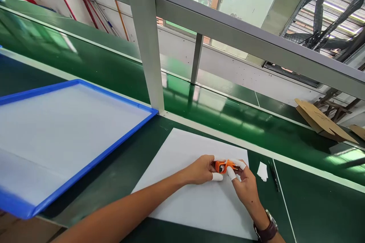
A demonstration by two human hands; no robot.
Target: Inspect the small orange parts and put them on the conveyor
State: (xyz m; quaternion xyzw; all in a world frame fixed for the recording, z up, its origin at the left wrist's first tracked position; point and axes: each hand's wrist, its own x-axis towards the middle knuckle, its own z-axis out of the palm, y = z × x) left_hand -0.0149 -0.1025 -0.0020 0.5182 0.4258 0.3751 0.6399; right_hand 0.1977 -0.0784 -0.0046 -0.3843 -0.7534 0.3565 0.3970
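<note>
Head cam looking down at my green bench (119, 182), and both my hands are on one small orange part (224, 166) at about 5 o'clock in the shot. My left hand (201, 169) comes in from 7 o'clock and pinches the part's left end; my right hand (244, 182) comes up from 5 o'clock and pinches the right end, so the two hands are pretty much pressed together around it. I've got white finger cots (217, 176) on the tips doing the gripping. Can't really make out what the part is, too small, just orange with a dark bit on it. There's a brown watch (267, 229) on my right wrist.

The part sits just above a white sheet (194, 201) lying flat on the bench; whether it's touching the sheet I can't tell. Just to the right of my hands, around 3 o'clock from them, there's a little white scrap (262, 171) and a thin dark pen-like thing (274, 181) beside it, both off the sheet.

Over at 9 o'clock there's a big blue-rimmed tray (94, 165) with a white bottom, tilted a bit and hanging past the bench edge. A grey frame post (145, 41) stands at 12 o'clock, and some folded cardboard (322, 121) is way over at 3 o'clock.
</note>
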